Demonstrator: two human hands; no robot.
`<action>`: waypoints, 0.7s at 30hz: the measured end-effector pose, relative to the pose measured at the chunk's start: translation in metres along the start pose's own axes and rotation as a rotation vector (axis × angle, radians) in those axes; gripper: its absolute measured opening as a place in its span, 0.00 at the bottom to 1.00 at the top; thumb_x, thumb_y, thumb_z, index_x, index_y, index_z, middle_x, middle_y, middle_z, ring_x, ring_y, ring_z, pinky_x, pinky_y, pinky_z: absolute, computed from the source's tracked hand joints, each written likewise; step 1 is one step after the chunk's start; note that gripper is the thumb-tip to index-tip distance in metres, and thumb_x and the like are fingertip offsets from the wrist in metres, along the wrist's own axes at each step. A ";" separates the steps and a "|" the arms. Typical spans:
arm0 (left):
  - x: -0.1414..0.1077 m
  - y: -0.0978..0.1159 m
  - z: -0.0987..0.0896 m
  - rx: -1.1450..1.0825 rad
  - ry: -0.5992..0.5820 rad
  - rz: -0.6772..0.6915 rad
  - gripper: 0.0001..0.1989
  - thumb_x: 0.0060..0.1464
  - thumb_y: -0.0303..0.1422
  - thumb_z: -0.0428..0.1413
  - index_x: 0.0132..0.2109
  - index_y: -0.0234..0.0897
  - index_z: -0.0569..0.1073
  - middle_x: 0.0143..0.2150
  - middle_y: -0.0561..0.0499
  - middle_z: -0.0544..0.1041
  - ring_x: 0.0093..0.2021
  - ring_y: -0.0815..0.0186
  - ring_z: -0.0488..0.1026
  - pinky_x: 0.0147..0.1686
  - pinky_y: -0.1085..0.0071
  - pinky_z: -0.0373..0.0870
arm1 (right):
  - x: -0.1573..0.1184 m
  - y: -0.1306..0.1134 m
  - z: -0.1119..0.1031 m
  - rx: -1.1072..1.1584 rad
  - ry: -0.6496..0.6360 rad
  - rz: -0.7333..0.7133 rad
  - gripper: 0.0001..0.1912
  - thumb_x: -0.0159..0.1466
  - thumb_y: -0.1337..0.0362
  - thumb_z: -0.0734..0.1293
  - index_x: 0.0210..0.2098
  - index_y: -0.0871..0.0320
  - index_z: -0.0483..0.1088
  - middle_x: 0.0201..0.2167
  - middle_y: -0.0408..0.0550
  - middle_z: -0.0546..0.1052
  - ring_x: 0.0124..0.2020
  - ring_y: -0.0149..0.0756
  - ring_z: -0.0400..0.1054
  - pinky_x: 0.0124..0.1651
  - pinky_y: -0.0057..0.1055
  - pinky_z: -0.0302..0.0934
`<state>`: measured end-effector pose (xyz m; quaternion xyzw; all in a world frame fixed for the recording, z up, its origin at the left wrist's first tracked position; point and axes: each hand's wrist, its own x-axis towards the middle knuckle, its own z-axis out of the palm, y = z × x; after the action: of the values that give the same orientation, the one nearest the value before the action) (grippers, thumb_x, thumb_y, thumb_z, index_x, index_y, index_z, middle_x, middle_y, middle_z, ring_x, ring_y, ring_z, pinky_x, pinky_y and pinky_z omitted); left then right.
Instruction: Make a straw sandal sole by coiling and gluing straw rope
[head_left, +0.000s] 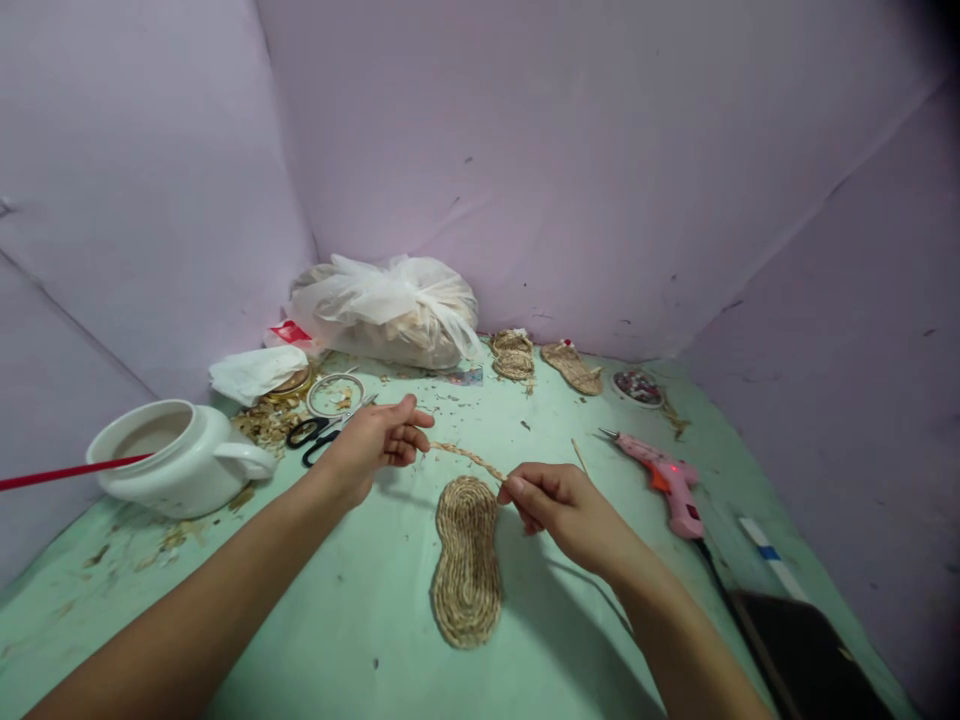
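A thin braided straw cord (469, 457) stretches between my hands, raised above the table. My left hand (386, 437) has its lower fingers curled at one end of the cord, with the thumb and a finger partly extended. Thumb and fingers of my right hand (551, 500) pinch the cord farther along, and a loose straw end (579, 455) sticks up behind that hand. Below them lies a shoe-sole shape (466, 565) of coiled straw cord, flat on the green tabletop (360, 620). The cord and the sole look apart.
Scissors (322, 435), a tape roll (335, 395) and a white pot (176, 455) are at left. A tied plastic bag (390, 315) stands behind. Straw sandals (574, 368) and a small dish (637, 388) sit at back right. A pink glue gun (664, 478) and a dark object (810, 650) lie right.
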<state>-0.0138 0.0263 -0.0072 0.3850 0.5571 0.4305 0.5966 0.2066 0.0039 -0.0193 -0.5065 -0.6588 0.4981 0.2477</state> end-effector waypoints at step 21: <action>-0.015 0.018 0.002 -0.348 -0.062 -0.008 0.07 0.53 0.25 0.47 0.35 0.27 0.69 0.28 0.45 0.72 0.25 0.68 0.71 0.28 0.70 0.70 | 0.004 0.009 0.006 -0.253 0.309 -0.200 0.12 0.56 0.63 0.64 0.40 0.57 0.72 0.42 0.52 0.75 0.43 0.42 0.68 0.43 0.39 0.61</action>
<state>-0.0133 0.0179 0.0149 0.2867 0.4569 0.5059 0.6731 0.2045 0.0049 -0.0304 -0.5359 -0.7171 0.3009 0.3286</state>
